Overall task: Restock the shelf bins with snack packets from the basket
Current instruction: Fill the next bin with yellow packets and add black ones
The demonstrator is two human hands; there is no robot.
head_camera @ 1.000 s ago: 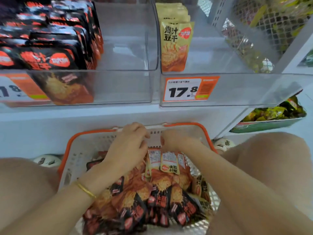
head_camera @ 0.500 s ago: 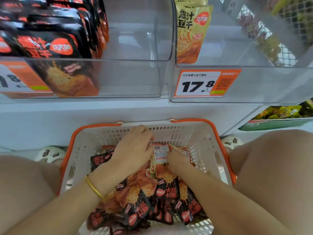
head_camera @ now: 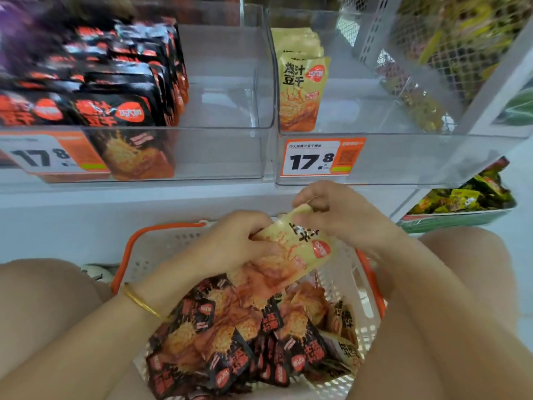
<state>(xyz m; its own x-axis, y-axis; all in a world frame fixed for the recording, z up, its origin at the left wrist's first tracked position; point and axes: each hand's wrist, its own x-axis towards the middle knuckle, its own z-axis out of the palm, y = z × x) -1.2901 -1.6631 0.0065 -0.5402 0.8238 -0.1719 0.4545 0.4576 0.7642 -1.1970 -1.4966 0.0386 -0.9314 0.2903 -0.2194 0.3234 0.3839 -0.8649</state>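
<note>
Directly above the basket (head_camera: 161, 249): left hand (head_camera: 230, 243) grips yellow packet (head_camera: 305, 243) at lower end | right hand (head_camera: 343, 217) pinches its top edge | black packets (head_camera: 230, 356) lie in basket | clear bins (head_camera: 403, 157) above.

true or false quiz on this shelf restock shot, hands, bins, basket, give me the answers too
1. Both the left hand and the right hand grip one yellow packet above the basket. True.
2. The basket holds mostly black packets. True.
3. The right bin is stocked with black packets. False: it holds yellow packets; the black stock sits in the left bin.
4. The price tag on the right bin reads 12.5. False: it reads 17.8.
5. A gold bangle is on the right wrist. False: it is on the left wrist.
</note>
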